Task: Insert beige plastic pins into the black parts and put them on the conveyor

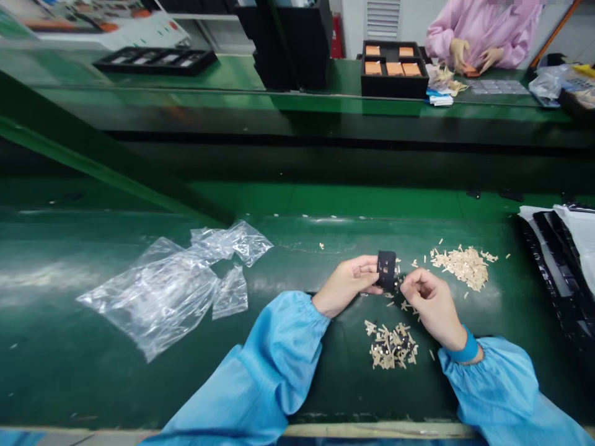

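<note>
A small flat black part with cut-out openings [386,271] is held up by my left hand [352,282], fingers gripping its left edge. Just to its right, my right hand [428,301] has thumb and forefinger pinched together; whatever sits between the fingertips is too small to make out. Below the hands lies a loose pile of small beige and dark strips [393,347]. A larger heap of beige pieces [465,267] spreads beyond my right hand. More tiny pieces are scattered between the two hands.
Clear plastic bags [162,291] lie at left on the green bench [297,365]. Black trays [558,272] with white sheets stand at right. A green beam [106,158] slants across the left. Across the line, a person in pink [483,31] works beside a black box [395,87] of orange pieces.
</note>
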### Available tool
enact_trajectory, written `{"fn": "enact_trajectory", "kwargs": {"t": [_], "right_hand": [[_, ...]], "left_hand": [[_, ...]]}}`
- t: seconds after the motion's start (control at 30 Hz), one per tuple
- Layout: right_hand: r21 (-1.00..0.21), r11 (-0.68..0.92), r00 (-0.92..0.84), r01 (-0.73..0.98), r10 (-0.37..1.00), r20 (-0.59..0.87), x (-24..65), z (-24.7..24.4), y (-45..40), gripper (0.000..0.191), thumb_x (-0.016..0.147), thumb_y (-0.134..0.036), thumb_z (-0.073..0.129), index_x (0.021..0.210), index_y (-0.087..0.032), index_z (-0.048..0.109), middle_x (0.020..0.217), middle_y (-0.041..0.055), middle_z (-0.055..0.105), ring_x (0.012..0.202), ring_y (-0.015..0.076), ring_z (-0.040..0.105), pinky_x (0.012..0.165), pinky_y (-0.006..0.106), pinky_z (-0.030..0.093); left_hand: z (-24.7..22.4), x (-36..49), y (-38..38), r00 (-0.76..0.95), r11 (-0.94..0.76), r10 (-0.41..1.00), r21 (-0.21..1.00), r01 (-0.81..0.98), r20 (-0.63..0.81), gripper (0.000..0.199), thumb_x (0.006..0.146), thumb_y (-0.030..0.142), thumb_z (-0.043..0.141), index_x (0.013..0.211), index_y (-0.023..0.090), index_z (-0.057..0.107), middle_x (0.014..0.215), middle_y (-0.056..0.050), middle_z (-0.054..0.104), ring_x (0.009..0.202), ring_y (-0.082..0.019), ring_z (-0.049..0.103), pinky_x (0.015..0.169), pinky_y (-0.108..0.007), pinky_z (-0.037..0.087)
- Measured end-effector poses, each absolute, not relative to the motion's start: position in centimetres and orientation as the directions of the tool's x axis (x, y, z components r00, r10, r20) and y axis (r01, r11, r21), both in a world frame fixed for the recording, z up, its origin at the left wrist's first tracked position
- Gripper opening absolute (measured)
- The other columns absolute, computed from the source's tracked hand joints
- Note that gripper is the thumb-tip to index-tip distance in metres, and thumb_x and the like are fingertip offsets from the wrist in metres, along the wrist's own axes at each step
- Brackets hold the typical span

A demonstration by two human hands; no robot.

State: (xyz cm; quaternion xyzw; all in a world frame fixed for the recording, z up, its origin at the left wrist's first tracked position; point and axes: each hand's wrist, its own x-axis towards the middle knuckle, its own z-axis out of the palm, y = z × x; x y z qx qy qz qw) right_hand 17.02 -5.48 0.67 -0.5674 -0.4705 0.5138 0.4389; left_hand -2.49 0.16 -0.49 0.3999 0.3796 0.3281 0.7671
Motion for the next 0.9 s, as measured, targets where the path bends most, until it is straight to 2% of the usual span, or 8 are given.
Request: {"fn": "enact_trajectory", "kwargs": {"t": [0.1, 0.17, 0.33, 0.43, 0.5, 0.57, 0.9], "right_hand": [[-0.980, -0.168, 0.017, 0.108, 0.986, -0.167, 17.0, 0.7, -5.5, 0.024, 0.082, -0.041, 0.071, 0.074, -0.021, 0.060, 0.060, -0.0021, 0.054, 0.054, 0.0125, 0.041, 0.050, 0.025, 0.033], [-0.977, -0.166, 0.016, 0.135, 0.986, -0.165, 17.0, 0.7, -5.5, 0.024, 0.082, -0.041, 0.070, 0.074, -0.021, 0.060, 0.060, -0.0023, 0.053, 0.053, 0.0122, 0.040, 0.049, 0.025, 0.032], [-0.960, -0.168, 0.036, 0.225, 0.986, -0.164, 17.1, 0.8, -5.7, 0.019, 0.082, -0.035, 0.070, 0.074, -0.020, 0.061, 0.058, -0.0039, 0.050, 0.052, 0.0115, 0.038, 0.049, 0.025, 0.030], [-0.942, -0.139, 0.021, 0.305, 0.990, -0.139, 16.9, 1.0, -5.9, 0.013, 0.081, -0.028, 0.068, 0.072, -0.020, 0.061, 0.057, -0.0047, 0.047, 0.050, 0.0109, 0.037, 0.048, 0.025, 0.030], [-0.926, -0.100, 0.003, 0.365, 0.994, -0.107, 16.7, 1.2, -5.9, 0.011, 0.079, -0.023, 0.066, 0.070, -0.020, 0.061, 0.057, -0.0045, 0.048, 0.050, 0.0107, 0.037, 0.048, 0.025, 0.030], [-0.912, -0.069, -0.014, 0.405, 0.997, -0.082, 16.4, 1.3, -6.0, 0.010, 0.078, -0.020, 0.065, 0.069, -0.021, 0.061, 0.058, -0.0040, 0.049, 0.050, 0.0108, 0.039, 0.048, 0.025, 0.030], [-0.879, -0.069, -0.057, 0.472, 0.992, -0.109, 15.9, 1.1, -6.2, 0.010, 0.079, -0.017, 0.062, 0.070, -0.021, 0.060, 0.061, -0.0024, 0.054, 0.051, 0.0113, 0.043, 0.049, 0.025, 0.034]], "left_hand": [[-0.7, -2.1, -0.6, 0.500, 0.490, 0.805, 0.832, -0.259, -0.319, 0.053, 0.070, 0.031, 0.088, 0.117, 0.015, 0.069, 0.109, -0.011, 0.075, 0.086, -0.016, 0.072, 0.069, -0.024, 0.061], [-0.6, -1.9, -0.7, 0.470, 0.490, 0.818, 0.828, -0.272, -0.330, 0.050, 0.069, 0.033, 0.089, 0.110, 0.015, 0.069, 0.105, -0.009, 0.075, 0.082, -0.015, 0.071, 0.067, -0.024, 0.061], [-0.3, -1.8, -0.9, 0.339, 0.415, 0.877, 0.892, -0.180, -0.340, 0.040, 0.070, 0.041, 0.086, 0.079, 0.016, 0.056, 0.073, 0.002, 0.068, 0.065, -0.011, 0.067, 0.061, -0.025, 0.060], [-0.2, -1.9, -1.0, 0.257, 0.311, 0.923, 0.949, -0.057, -0.287, 0.042, 0.074, 0.038, 0.081, 0.069, 0.019, 0.044, 0.056, 0.008, 0.055, 0.048, -0.007, 0.055, 0.047, -0.018, 0.049], [-0.1, -1.9, -1.2, 0.240, 0.268, 0.935, 0.963, 0.013, -0.263, 0.040, 0.077, 0.036, 0.077, 0.068, 0.020, 0.041, 0.051, 0.010, 0.049, 0.041, -0.005, 0.048, 0.041, -0.016, 0.039], [-0.1, -1.9, -1.3, 0.246, 0.250, 0.935, 0.967, 0.057, -0.256, 0.037, 0.079, 0.033, 0.074, 0.068, 0.020, 0.041, 0.050, 0.010, 0.049, 0.038, -0.005, 0.047, 0.040, -0.015, 0.036], [-0.4, -1.6, -1.8, 0.254, 0.251, 0.932, 0.965, 0.068, -0.261, 0.029, 0.079, 0.029, 0.069, 0.069, 0.021, 0.043, 0.050, 0.009, 0.052, 0.039, -0.008, 0.054, 0.041, -0.017, 0.038]]}}
